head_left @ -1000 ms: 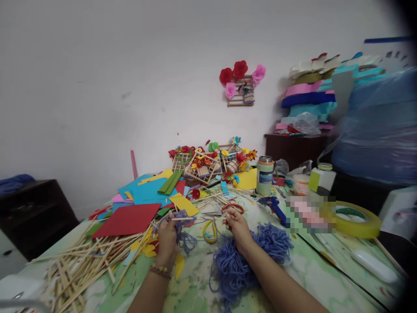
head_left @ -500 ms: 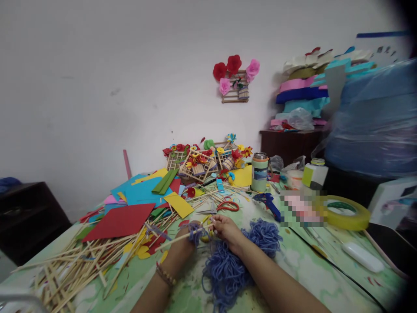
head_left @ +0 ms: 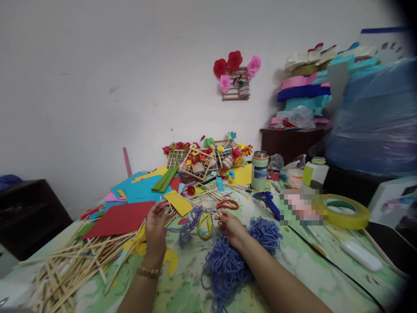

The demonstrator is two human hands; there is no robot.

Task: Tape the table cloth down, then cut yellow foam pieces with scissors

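My left hand [head_left: 157, 226] is raised over the table beside the red sheet, its fingers curled toward the thumb at the end of a thin strand or stick. My right hand [head_left: 228, 226] is closed in a pinch, with a strand of purple yarn running down from it. Between my hands a blurred purple yarn bundle [head_left: 189, 228] hangs or lies next to a yellow ring-shaped item [head_left: 204, 227]. The big heap of blue-purple yarn [head_left: 226, 265] lies under and beside my right wrist. Behind my right hand are red-handled scissors [head_left: 228, 204].
Wooden sticks [head_left: 65, 269] and a red sheet [head_left: 119, 220] cover the left side. Flower-decorated frames [head_left: 198, 163] stand at the back. A green thermos [head_left: 259, 171], a blue glue gun [head_left: 270, 204], yellow tape [head_left: 347, 213] and a black cable [head_left: 332, 261] are on the right.
My left hand has moved left and up, away from my right hand. The purple yarn bundle that was around a stick near my left hand now shows between the hands. My right hand barely moved.
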